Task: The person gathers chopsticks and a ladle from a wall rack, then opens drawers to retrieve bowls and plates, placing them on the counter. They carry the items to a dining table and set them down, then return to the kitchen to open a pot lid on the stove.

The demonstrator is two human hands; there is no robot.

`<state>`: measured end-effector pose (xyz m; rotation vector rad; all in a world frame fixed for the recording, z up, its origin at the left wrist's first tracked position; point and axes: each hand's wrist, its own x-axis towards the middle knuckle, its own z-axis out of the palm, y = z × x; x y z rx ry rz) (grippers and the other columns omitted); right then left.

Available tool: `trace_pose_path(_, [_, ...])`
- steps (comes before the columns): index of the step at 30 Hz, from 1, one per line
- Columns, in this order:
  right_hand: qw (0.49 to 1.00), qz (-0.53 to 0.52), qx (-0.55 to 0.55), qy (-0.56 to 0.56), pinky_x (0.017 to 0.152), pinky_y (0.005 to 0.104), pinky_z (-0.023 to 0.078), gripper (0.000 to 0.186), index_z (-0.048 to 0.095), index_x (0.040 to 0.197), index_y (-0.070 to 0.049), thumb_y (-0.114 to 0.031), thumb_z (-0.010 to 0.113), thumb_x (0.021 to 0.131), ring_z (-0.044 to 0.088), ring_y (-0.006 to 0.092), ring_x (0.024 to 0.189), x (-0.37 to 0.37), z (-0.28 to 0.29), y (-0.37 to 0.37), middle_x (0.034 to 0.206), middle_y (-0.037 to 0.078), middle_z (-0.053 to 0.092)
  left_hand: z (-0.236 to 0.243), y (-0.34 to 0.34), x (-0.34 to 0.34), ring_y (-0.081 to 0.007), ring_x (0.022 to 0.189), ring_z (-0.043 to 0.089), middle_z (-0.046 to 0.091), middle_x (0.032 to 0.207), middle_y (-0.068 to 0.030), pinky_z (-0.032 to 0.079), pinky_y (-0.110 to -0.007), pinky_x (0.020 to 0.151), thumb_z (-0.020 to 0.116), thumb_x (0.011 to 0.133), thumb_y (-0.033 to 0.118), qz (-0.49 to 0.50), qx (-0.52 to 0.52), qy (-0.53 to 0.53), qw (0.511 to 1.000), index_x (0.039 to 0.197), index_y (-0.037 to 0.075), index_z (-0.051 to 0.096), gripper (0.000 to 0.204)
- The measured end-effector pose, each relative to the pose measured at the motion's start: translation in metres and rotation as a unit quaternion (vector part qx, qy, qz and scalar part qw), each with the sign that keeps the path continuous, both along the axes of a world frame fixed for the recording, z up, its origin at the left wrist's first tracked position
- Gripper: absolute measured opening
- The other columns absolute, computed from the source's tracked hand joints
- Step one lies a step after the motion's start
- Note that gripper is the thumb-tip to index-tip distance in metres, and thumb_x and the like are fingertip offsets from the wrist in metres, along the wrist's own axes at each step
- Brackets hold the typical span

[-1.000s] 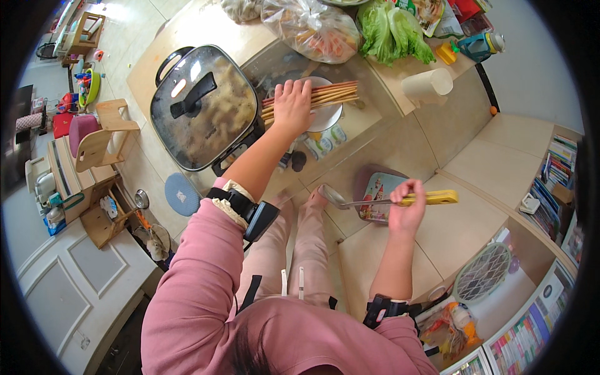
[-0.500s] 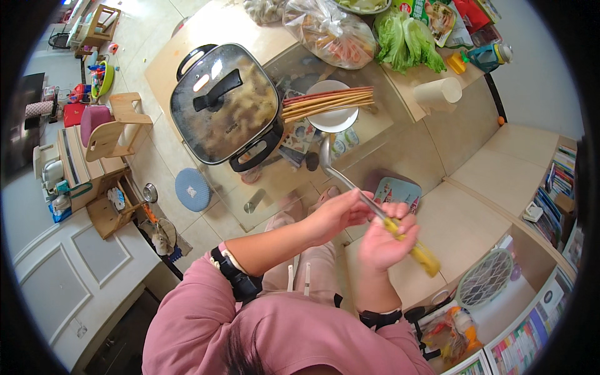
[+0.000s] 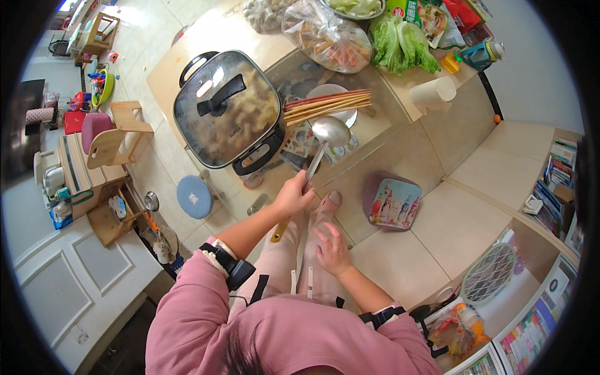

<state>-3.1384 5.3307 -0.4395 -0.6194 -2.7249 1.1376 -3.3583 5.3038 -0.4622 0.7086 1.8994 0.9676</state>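
My left hand [image 3: 294, 195] is closed around the shaft of a metal ladle [image 3: 331, 130]; its yellow handle end sticks out below my wrist. The ladle's round bowl is raised in front of several chopsticks [image 3: 328, 105], which lie across a white bowl [image 3: 347, 117] on the glass part of the table. Above my thighs, my right hand [image 3: 334, 250] holds nothing, its fingers loosely spread. Left of the ladle stands a square black electric pan [image 3: 226, 107], its steamed glass lid on and food showing through.
On the table's far side are a plastic bag of food [image 3: 328, 37], lettuce [image 3: 403, 47], packets [image 3: 437, 22], a bottle [image 3: 484, 55] and a white cup [image 3: 432, 94]. A blue round stool [image 3: 194, 196] stands at left, a picture-topped stool [image 3: 395, 203] at right.
The ladle has swung left and turned, now in my left hand alone. My right hand has let go of its yellow handle and moved left and down.
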Motion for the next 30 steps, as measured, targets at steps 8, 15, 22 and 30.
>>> trace_pose_path(8, [0.993, -0.022, -0.040, -0.113, 0.093, 0.0424, 0.040, 0.056, 0.046, 0.121, -0.011, -0.007, 0.065, 0.069, 0.045, 0.0334, 0.113, 0.037, -0.020, 0.000, 0.124, 0.014, 0.040, -0.073, -0.002, -0.003, -0.0328, 0.062, 0.056, 0.056, 0.067, -0.0144, 0.044, -0.040, 0.056, 0.061, 0.077, 0.016, 0.004, 0.007, 0.042, 0.999, 0.084, 0.004, 0.043, 0.023])
trace_pose_path(15, [0.988, -0.031, -0.063, -0.138, 0.090, 0.0404, 0.043, 0.052, 0.047, 0.119, -0.012, -0.010, 0.065, 0.070, 0.047, 0.0301, 0.112, 0.042, -0.020, 0.004, 0.123, 0.011, 0.042, -0.089, 0.011, -0.006, -0.0375, 0.074, 0.058, 0.060, 0.076, -0.0154, 0.045, -0.044, 0.062, 0.060, 0.079, 0.018, 0.010, -0.037, 0.106, 0.994, 0.089, 0.007, 0.046, 0.021])
trace_pose_path(22, [0.982, -0.032, -0.111, -0.149, 0.090, 0.0399, 0.044, 0.043, 0.052, 0.113, -0.008, -0.009, 0.065, 0.071, 0.049, 0.0311, 0.110, 0.041, -0.019, 0.008, 0.123, 0.012, 0.041, -0.083, 0.021, -0.011, -0.0338, 0.081, 0.060, 0.062, 0.084, -0.0137, 0.047, -0.041, 0.069, 0.062, 0.078, 0.018, 0.035, -0.091, 0.108, 0.989, 0.110, 0.010, 0.045, 0.037])
trace_pose_path(30, [0.968, -0.099, -0.131, -0.188, 0.086, 0.0383, 0.045, 0.037, 0.055, 0.108, -0.005, -0.010, 0.065, 0.072, 0.054, 0.0305, 0.102, 0.073, -0.010, -0.009, 0.112, 0.014, 0.050, -0.057, 0.005, -0.007, -0.0332, 0.097, 0.056, 0.058, 0.104, -0.0147, 0.046, -0.040, 0.080, 0.062, 0.074, 0.012, 0.031, -0.079, 0.211, 0.974, 0.119, 0.007, 0.043, 0.049])
